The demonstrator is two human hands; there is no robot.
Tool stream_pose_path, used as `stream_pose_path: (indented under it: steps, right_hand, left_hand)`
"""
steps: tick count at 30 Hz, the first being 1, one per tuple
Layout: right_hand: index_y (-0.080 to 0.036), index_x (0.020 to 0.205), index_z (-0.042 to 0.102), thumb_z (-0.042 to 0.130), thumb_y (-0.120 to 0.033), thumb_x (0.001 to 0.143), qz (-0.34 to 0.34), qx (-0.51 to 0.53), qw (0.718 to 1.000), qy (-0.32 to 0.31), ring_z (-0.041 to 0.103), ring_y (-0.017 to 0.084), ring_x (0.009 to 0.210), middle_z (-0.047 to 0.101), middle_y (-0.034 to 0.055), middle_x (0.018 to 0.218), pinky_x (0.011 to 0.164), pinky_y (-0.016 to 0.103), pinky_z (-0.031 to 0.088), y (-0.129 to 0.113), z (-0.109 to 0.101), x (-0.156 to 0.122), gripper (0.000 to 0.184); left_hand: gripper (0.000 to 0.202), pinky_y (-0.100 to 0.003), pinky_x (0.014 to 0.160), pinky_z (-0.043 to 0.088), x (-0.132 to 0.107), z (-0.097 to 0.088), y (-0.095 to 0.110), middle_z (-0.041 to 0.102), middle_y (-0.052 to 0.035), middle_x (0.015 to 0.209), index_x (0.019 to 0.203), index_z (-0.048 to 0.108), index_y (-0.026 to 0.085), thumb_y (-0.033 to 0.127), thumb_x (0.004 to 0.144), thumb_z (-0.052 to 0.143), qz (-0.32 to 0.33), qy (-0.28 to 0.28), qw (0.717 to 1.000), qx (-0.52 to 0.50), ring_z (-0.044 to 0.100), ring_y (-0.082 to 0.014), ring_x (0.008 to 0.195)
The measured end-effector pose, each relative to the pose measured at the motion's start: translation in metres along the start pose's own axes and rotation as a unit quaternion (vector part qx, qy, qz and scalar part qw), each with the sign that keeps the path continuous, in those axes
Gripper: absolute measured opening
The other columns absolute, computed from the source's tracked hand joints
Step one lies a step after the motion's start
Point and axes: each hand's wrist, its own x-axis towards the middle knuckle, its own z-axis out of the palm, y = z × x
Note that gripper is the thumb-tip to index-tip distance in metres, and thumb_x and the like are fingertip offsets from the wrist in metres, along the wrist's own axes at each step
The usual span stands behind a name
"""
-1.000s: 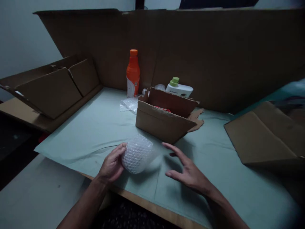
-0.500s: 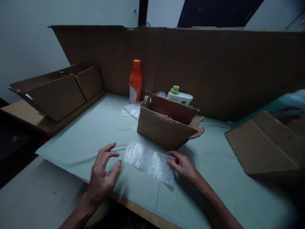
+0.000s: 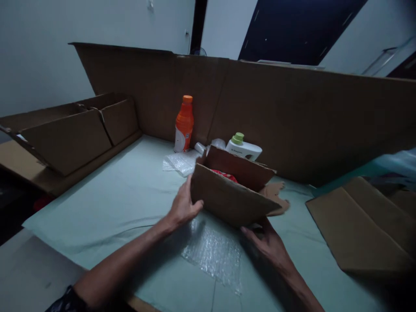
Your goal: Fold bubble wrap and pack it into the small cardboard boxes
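Note:
A small open cardboard box [image 3: 230, 197] with something red inside [image 3: 225, 176] is between my two hands. My left hand [image 3: 183, 203] grips its left end, thumb on the near wall and fingers partly hidden behind the corner. At the lower right corner, my right hand [image 3: 264, 240] holds the box from below, the thumb in front and the other fingers out of sight. A flat sheet of bubble wrap [image 3: 214, 253] lies on the table just in front of the box, partly in its shadow.
Behind the box stand an orange bottle [image 3: 184, 125] and a white bottle with a green cap [image 3: 243, 148]. More bubble wrap [image 3: 182, 162] lies near them. Cardboard boxes flank the table at left [image 3: 68, 143] and right [image 3: 360, 229]. A tall cardboard panel [image 3: 276, 108] closes the back.
My right hand has let go of the bubble wrap, which now lies on the table. Both hands have moved to the small box and taken hold of its ends. The camera view has shifted.

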Motion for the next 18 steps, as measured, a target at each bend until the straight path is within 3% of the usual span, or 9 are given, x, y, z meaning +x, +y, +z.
stream_pose_path:
  steps: [2,4,6,8,11,13,16,18]
  right_hand:
    - [-0.015,0.113,0.06,0.068,-0.064,0.063,0.046,0.033,0.998,0.015,0.071,0.035,0.089,0.075,0.0161,0.101,0.071,0.039,0.055,0.0,-0.002,0.012,0.071]
    - [-0.014,0.108,0.062,0.071,-0.063,0.06,0.102,0.045,0.993,0.044,0.071,0.038,0.095,0.076,0.0162,0.098,0.071,0.04,0.056,0.002,-0.007,0.019,0.069]
    - [-0.014,0.108,0.064,0.073,-0.062,0.059,0.135,0.046,0.987,0.072,0.069,0.04,0.103,0.077,0.0161,0.102,0.073,0.039,0.056,0.004,-0.009,0.021,0.069]
    - [-0.015,0.11,0.065,0.074,-0.06,0.06,0.137,0.048,0.985,0.093,0.066,0.04,0.11,0.077,0.015,0.106,0.077,0.039,0.056,0.003,-0.006,0.021,0.068]
    - [-0.015,0.111,0.066,0.073,-0.059,0.063,0.108,0.067,0.988,0.092,0.068,0.037,0.107,0.077,0.0133,0.105,0.079,0.038,0.056,0.0,0.013,0.023,0.066]
    - [-0.015,0.11,0.065,0.072,-0.06,0.063,0.082,0.088,0.989,0.083,0.07,0.035,0.101,0.077,0.0119,0.102,0.079,0.038,0.056,0.0,0.03,0.026,0.065]
    - [-0.017,0.109,0.065,0.072,-0.06,0.062,0.058,0.11,0.989,0.077,0.07,0.034,0.098,0.077,0.0105,0.103,0.08,0.04,0.057,0.005,0.048,0.029,0.064]
    - [-0.018,0.107,0.065,0.072,-0.06,0.062,0.056,0.112,0.989,0.081,0.071,0.033,0.098,0.077,0.0105,0.104,0.081,0.041,0.057,0.009,0.053,0.03,0.061]
  left_hand:
    - [0.093,-0.053,0.123,0.028,-0.013,0.021,0.0,0.035,-0.0202,0.159,0.157,0.02,0.012,0.026,0.075,0.063,0.008,-0.009,1.0,-0.001,0.032,-0.0352,0.149]
    - [0.093,-0.051,0.124,0.027,-0.03,0.03,0.002,0.031,-0.0187,0.162,0.158,0.019,0.013,0.024,0.076,0.062,0.025,-0.049,0.998,-0.004,0.029,-0.0335,0.151]
    - [0.093,-0.049,0.123,0.03,-0.037,0.026,0.003,0.033,-0.0155,0.162,0.158,0.021,0.016,0.02,0.075,0.062,0.046,-0.091,0.995,-0.018,0.031,-0.0311,0.15]
    - [0.089,-0.045,0.118,0.039,-0.03,0.01,0.001,0.04,-0.013,0.159,0.157,0.028,0.018,0.016,0.074,0.06,0.051,-0.111,0.992,-0.034,0.04,-0.0287,0.145]
    - [0.062,-0.037,0.104,0.051,0.008,-0.02,-0.008,0.064,-0.0086,0.136,0.138,0.057,0.019,0.009,0.076,0.055,-0.03,-0.087,0.996,-0.005,0.062,-0.023,0.121]
    - [0.043,-0.036,0.101,0.051,0.042,-0.038,-0.019,0.072,-0.0082,0.12,0.119,0.069,0.017,0.006,0.081,0.051,-0.105,-0.044,0.993,0.04,0.066,-0.0213,0.11]
    - [0.03,-0.04,0.106,0.047,0.089,-0.052,-0.036,0.072,-0.0113,0.116,0.109,0.072,0.014,0.007,0.088,0.052,-0.171,-0.007,0.983,0.07,0.063,-0.0239,0.114]
    - [0.023,-0.042,0.102,0.05,0.115,-0.053,-0.046,0.068,-0.0111,0.121,0.113,0.069,0.015,0.018,0.093,0.059,-0.213,-0.01,0.975,0.066,0.062,-0.0249,0.114]
